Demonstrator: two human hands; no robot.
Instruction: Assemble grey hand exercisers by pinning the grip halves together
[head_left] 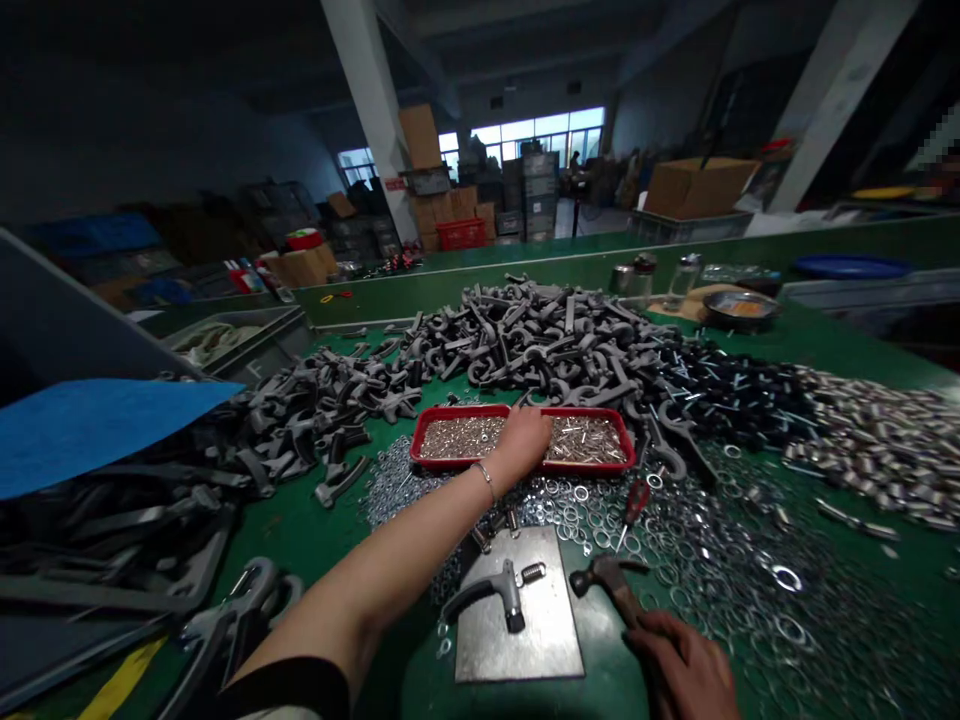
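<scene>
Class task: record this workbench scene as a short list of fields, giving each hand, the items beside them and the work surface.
Left hand: over small metal fasteners in a red tray
Right hand: around the handle of a hammer
Nearby: steel plate holding a grey T-shaped part and a spring; red-handled screwdriver
Surface: green bench covered with metal washers and dark hook-shaped parts

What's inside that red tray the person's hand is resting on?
The red tray is filled with small silver metal fasteners, too tiny to identify exactly. The left hand rests across its middle, hiding whatever lies directly beneath.
</scene>
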